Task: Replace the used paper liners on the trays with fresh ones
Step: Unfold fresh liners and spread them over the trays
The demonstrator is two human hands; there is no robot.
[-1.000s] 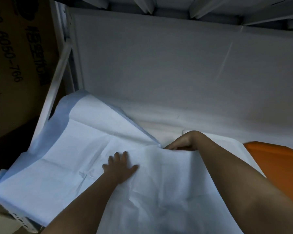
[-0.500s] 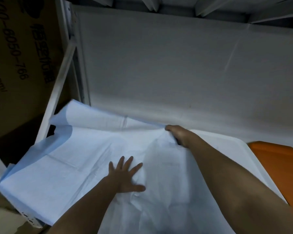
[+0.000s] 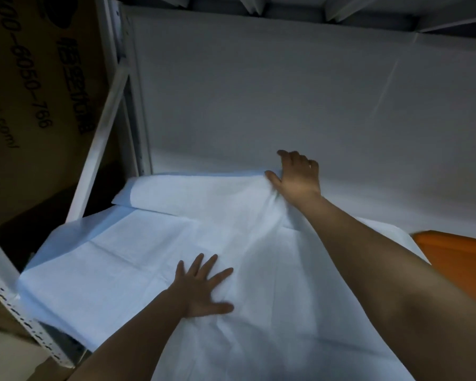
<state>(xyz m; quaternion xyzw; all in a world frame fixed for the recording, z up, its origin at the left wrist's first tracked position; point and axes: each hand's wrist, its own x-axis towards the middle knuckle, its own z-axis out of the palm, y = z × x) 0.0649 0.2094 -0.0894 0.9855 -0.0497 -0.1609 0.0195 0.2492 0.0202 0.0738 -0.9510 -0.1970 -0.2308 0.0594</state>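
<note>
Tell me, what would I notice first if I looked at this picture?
A big, pale blue-white paper sheet is spread over the shelf in the middle. The left hand presses flat on it with spread fingers, while the right hand pushes its far edge against the grey back wall. A bright orange thing peeks in at the right.

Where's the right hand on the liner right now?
In the head view, the right hand is at the paper liner's far edge against the white back panel, right of centre, beyond the flat left hand.
</note>
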